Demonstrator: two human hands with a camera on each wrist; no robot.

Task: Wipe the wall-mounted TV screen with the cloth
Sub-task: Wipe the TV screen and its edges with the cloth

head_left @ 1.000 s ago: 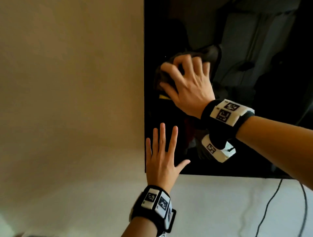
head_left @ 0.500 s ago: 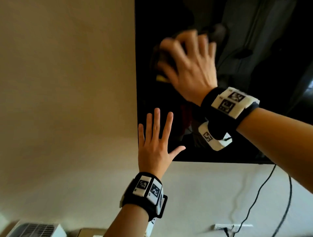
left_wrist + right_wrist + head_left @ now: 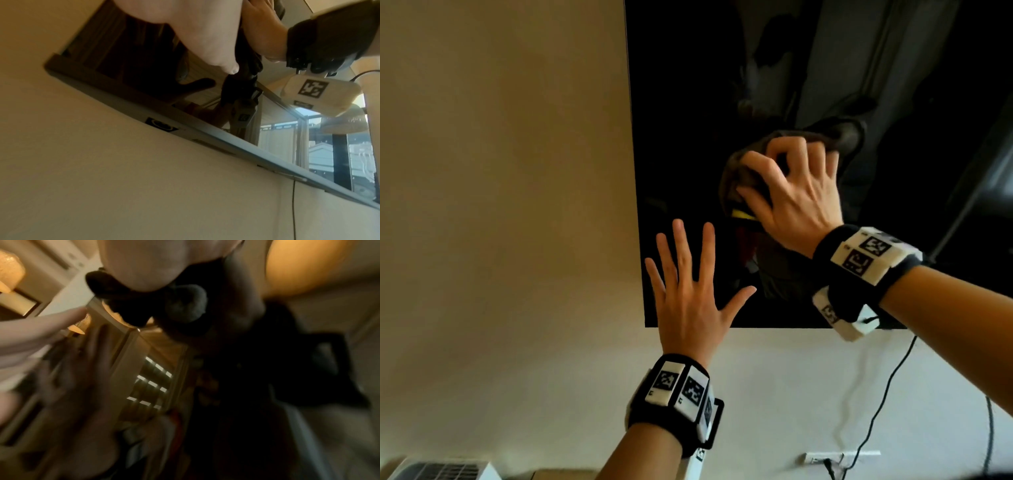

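At 9 o'clock of the head view you have the bare beige wall (image 3: pixel 500 171), and at 7 o'clock the top of a white slatted appliance (image 3: pixel 441 471) peeks in at the lower edge. Moving right, your left hand (image 3: pixel 688 301) lies flat with its fingers straight and spread, grasping nothing, over the lower-left corner of the TV screen (image 3: pixel 688 102); the left wrist view shows the palm (image 3: pixel 195 32) close against the glass above the TV's bottom bezel. The dark screen fills the view from 12 to 3 o'clock and mirrors the room. Right of your left hand, toward 1 o'clock from it, your right hand (image 3: pixel 794 192) has its fingers curled around a bunched dark cloth (image 3: pixel 736 171), pressing it against the screen in the lower-left part of the panel; the right wrist view is blurred but shows the cloth (image 3: pixel 185 305) under the hand. At 5 o'clock, below the TV, black cables (image 3: pixel 873 411) hang down the wall to a white outlet strip (image 3: pixel 842 457).
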